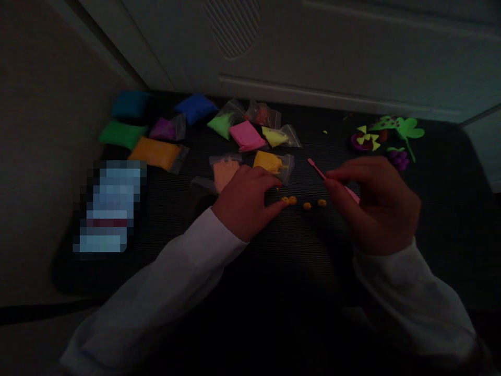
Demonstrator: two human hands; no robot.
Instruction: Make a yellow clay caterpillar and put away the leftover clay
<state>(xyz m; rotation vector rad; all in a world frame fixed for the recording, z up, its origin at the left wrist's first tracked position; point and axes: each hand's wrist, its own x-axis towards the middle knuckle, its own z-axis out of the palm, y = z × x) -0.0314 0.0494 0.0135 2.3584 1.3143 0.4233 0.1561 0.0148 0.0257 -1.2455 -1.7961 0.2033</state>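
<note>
My right hand (378,203) pinches a thin pink modelling tool (318,169) between thumb and forefinger, its flat tip pointing up and left. My left hand (250,201) rests low over the dark table with thumb and forefinger apart. Its thumb tip is at a small dark-yellow clay piece (293,200); whether it touches is hard to tell. Two more yellow pieces, one (307,206) and another (321,202), lie in a row between my hands. Just beyond my left hand are a peach clay bag (226,172) and an open yellow clay bag (266,162).
Clay bags lie at the back, including a blue one (195,108), a pink one (246,136) and an orange one (156,153). A blurred-out phone-like screen (111,206) is at left. Finished-looking clay shapes, a purple bowl (364,141) and green leaves (409,128), sit back right.
</note>
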